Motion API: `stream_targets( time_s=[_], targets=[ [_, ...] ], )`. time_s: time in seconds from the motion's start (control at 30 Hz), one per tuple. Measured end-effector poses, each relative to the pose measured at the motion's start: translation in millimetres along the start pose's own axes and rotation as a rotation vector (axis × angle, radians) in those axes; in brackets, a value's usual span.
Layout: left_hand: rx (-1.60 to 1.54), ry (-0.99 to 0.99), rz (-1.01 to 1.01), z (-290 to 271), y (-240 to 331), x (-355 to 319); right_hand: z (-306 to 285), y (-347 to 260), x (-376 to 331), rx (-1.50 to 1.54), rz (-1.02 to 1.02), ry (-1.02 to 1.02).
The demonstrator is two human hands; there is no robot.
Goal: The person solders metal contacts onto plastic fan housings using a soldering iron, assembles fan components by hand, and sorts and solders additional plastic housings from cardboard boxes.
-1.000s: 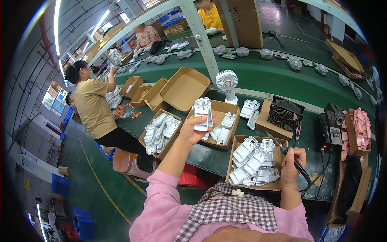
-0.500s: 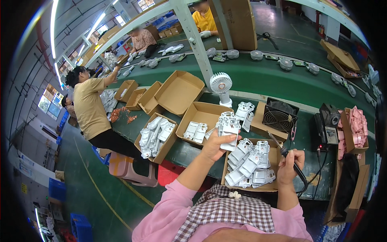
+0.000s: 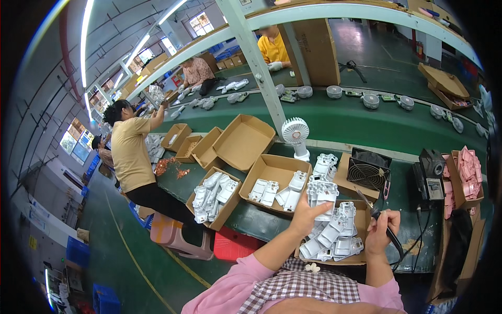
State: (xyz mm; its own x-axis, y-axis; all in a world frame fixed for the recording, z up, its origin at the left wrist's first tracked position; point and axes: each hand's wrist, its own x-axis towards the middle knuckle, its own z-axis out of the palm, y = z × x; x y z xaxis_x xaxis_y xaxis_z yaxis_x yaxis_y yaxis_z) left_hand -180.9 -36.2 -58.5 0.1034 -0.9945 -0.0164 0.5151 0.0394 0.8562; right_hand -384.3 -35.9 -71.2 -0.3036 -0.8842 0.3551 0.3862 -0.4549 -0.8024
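My left hand (image 3: 307, 215) grips a small stack of white plastic housings (image 3: 322, 191), held above a cardboard box (image 3: 360, 257) of similar white housings (image 3: 334, 233). In my right hand (image 3: 383, 231) is a soldering iron (image 3: 375, 212), gripped by its dark handle. Its metal tip points up and left, a little apart from the held housings. From the handle a black cable loops down to the bench. Just beyond my left hand, another cardboard box (image 3: 277, 163) contains several white housings (image 3: 264, 191).
A white handheld fan (image 3: 295, 132) stands behind the boxes, beside a black fan unit (image 3: 368, 170). A dark soldering station (image 3: 431, 178) and pink parts (image 3: 468, 170) are at right. Leftward stand a box of white parts (image 3: 213, 194) and a co-worker (image 3: 130, 152). A green conveyor (image 3: 355, 118) runs behind.
The whole view has shifted, so the bench sits lower in the picture. My left hand has moved slightly right with the housings, uncovering more of those in the box beyond. The soldering iron stays in my right hand.
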Motion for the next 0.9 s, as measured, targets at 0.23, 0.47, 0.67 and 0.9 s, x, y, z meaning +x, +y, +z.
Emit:
stream_targets(
  time_s=[0.23,0.47,0.67,0.9],
  targets=[
    [0.254,-0.027,0.089,-2,-14,8,0,0,-1,-0.026,-0.007,-0.005],
    [0.283,-0.02,0.071,-5,-16,8,-1,0,-1,-0.077,0.007,-0.034],
    [0.188,0.074,0.114,-4,-11,8,1,-2,-3,-0.074,0.012,-0.036],
    [0.206,0.089,0.154,-8,-14,8,2,-2,-2,-0.077,0.014,-0.046]
  ],
)
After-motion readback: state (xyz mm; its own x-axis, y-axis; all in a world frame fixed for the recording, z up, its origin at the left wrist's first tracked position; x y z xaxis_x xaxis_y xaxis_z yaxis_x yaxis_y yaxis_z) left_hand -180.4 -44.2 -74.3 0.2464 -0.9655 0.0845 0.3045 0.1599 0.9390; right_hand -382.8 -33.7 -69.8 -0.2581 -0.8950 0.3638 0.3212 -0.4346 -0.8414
